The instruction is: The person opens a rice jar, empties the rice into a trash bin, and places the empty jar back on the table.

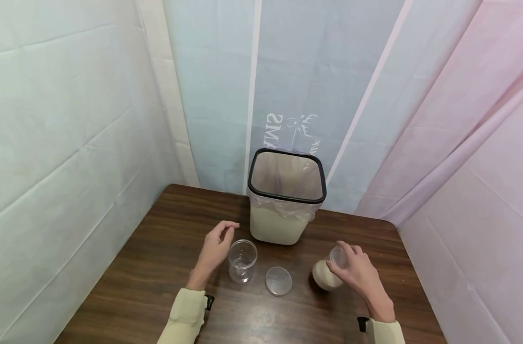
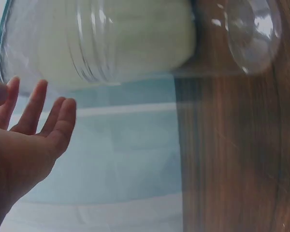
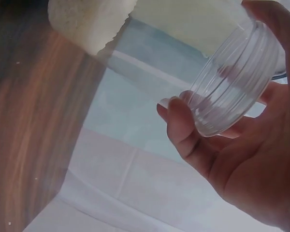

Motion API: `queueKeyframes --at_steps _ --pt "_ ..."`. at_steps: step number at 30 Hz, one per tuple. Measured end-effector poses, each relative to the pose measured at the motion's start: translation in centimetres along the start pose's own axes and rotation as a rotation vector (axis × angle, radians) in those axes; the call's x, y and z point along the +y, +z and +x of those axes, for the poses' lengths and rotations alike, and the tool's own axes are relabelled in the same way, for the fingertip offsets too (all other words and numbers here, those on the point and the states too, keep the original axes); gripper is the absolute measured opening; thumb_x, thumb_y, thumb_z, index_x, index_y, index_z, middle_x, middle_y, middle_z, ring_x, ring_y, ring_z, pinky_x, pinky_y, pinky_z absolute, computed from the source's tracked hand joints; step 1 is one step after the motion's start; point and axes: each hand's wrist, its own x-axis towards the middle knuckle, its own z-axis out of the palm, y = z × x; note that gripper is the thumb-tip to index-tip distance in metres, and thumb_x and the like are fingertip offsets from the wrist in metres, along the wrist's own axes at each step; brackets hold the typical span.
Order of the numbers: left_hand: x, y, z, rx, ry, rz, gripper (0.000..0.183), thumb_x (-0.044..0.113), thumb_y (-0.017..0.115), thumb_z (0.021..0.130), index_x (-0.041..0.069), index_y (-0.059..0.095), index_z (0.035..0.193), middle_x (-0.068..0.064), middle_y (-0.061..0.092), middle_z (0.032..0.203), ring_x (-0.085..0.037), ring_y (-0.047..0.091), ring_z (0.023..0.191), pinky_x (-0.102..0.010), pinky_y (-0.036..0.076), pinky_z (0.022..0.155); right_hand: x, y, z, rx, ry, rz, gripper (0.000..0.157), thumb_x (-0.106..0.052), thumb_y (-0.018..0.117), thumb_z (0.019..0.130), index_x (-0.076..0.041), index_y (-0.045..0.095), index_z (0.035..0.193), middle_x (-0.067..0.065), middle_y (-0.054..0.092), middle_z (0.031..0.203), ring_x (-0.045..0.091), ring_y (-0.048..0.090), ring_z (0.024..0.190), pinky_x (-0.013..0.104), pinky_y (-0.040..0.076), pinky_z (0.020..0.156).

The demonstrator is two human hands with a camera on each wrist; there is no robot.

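Note:
My right hand [image 1: 358,272] has its fingers and thumb curled round the clear lid [image 3: 234,79] at the top of a see-through jar. Pale, grainy contents [image 3: 89,21] fill the bottom of that jar, which overlaps the table in both views. On the other side, my left hand [image 1: 214,246] hovers just beside an empty clear jar [image 1: 242,270] with no lid on it. Its fingers [image 2: 31,106] are loosely bent and hold nothing. Between the two jars, a round clear lid [image 1: 278,281] lies flat on the table.
Behind the jars, a pale bin [image 1: 274,224] with a black rim and a thin plastic liner stands on the dark wooden table [image 1: 154,267]. Hanging cloth sheets [image 1: 210,95] enclose the back and both sides.

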Motion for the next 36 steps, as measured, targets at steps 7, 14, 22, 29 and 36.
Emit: queueKeyframes --at_steps 7,14,22,29,36 --pt "3.9 1.3 -0.7 0.002 0.101 -0.126 0.018 -0.001 0.051 0.099 -0.003 0.066 0.108 -0.011 0.063 0.086 -0.005 0.045 0.063 -0.019 0.041 0.058 -1.1 -1.9 0.0 0.066 -0.080 0.044 0.066 -0.046 0.072 0.085 -0.008 0.053 0.135 0.029 0.055 0.125 0.050 0.056 0.109 0.057 0.050 0.075" --pt "1.9 4.7 -0.7 -0.006 0.169 -0.173 0.018 0.002 0.051 0.100 0.003 0.067 0.109 -0.008 0.062 0.081 -0.001 0.041 0.059 -0.019 0.037 0.052 -2.9 -3.7 0.3 0.117 -0.142 0.037 0.063 -0.047 0.072 0.085 -0.014 0.054 0.135 0.024 0.057 0.125 0.045 0.057 0.110 0.056 0.051 0.073" --pt "2.3 8.2 -1.3 -0.048 0.168 -0.278 0.018 0.010 0.052 0.101 0.007 0.068 0.107 -0.008 0.066 0.092 -0.001 0.043 0.057 -0.018 0.039 0.052 -4.8 -6.1 0.7 0.163 -0.233 0.009 0.059 -0.042 0.072 0.084 -0.013 0.056 0.133 0.020 0.059 0.123 0.042 0.058 0.107 0.057 0.051 0.073" --pt "2.7 11.8 -2.0 -0.128 0.008 -0.388 0.019 0.011 0.049 0.103 0.000 0.060 0.114 -0.020 0.066 0.114 -0.014 0.061 0.093 -0.028 0.054 0.080 -5.7 -7.0 1.3 0.159 -0.305 0.064 0.057 -0.041 0.074 0.084 -0.016 0.057 0.133 0.013 0.060 0.124 0.031 0.059 0.109 0.048 0.050 0.080" --pt "3.5 13.7 -3.0 -0.234 -0.175 -0.550 0.040 0.027 0.035 0.108 -0.004 0.041 0.133 -0.030 0.054 0.128 -0.037 0.060 0.116 -0.051 0.054 0.085 -7.1 -7.7 1.1 0.160 -0.375 0.094 0.058 -0.040 0.076 0.084 -0.019 0.056 0.134 0.004 0.060 0.129 0.024 0.056 0.117 0.044 0.049 0.087"
